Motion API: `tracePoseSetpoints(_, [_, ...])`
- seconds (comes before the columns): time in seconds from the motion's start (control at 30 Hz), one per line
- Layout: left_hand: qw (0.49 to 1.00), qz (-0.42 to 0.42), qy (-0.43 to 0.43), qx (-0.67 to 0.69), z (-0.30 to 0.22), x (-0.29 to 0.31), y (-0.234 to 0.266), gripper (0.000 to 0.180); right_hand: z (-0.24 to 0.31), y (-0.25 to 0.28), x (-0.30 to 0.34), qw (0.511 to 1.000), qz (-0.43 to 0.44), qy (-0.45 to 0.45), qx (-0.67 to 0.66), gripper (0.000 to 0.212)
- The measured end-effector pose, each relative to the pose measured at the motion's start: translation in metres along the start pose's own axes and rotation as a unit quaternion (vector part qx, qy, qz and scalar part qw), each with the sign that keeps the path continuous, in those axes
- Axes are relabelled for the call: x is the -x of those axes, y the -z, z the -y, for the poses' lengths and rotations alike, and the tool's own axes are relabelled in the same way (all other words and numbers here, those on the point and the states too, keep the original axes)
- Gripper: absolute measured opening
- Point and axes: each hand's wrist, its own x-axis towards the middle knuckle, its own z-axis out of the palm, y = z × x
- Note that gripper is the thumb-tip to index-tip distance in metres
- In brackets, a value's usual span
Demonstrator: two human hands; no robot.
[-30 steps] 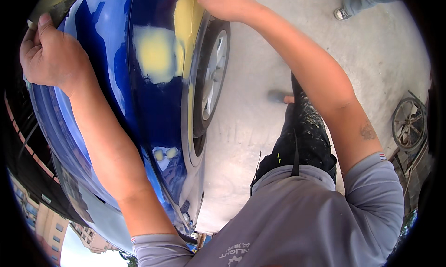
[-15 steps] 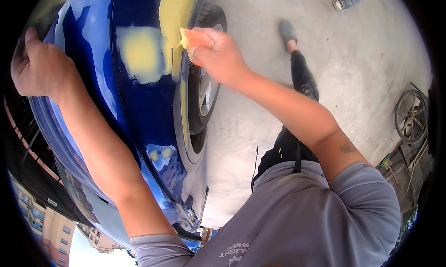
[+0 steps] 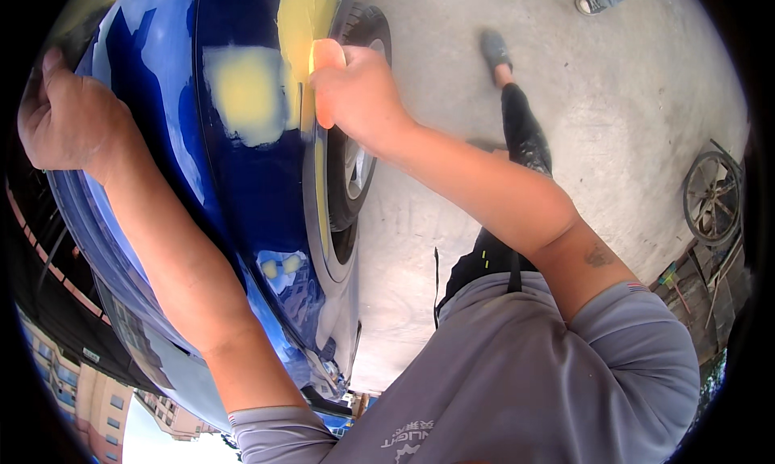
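Observation:
My right hand (image 3: 363,92) is closed on an orange putty spreader (image 3: 327,54). Its edge meets the yellow filler (image 3: 295,28) on a blue car's body panel (image 3: 242,181), beside the wheel arch. A squarer patch of yellow filler (image 3: 249,95) with a pale border lies to the left. At the far left, my left hand (image 3: 73,117) has its fingers curled at the lower edge of a dark flat board (image 3: 81,20) with a yellowish smear. The fingertips on that board are partly in shadow.
The car's wheel (image 3: 355,157) stands right of the panel. Smaller filler spots (image 3: 281,265) sit lower on the bodywork. My leg in black trousers (image 3: 525,125) is on the concrete floor (image 3: 630,141). Another person's shoe (image 3: 589,5) shows at the top; a spoked wheel (image 3: 712,197) stands at right.
My right hand has shifted slightly left and turned the spreader, so its blade now stands more upright against the panel edge. My left hand has stayed nearly still.

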Motion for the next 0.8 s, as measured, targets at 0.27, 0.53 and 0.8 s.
tracePoseSetpoints(0.27, [0.999,-0.016,0.022,0.023,-0.008,0.003,-0.001,0.017,-0.009,0.002,0.007,0.998,-0.04,0.031,-0.03,0.014])
tracePoseSetpoints(0.53, [0.996,-0.003,0.081,-0.031,-0.003,0.003,-0.001,0.013,-0.015,-0.014,0.035,0.998,0.004,0.027,0.048,0.018])
tracePoseSetpoints(0.8, [0.998,-0.017,0.057,-0.031,0.002,0.004,-0.004,0.016,-0.03,-0.025,0.04,0.974,-0.029,0.08,0.211,0.018])
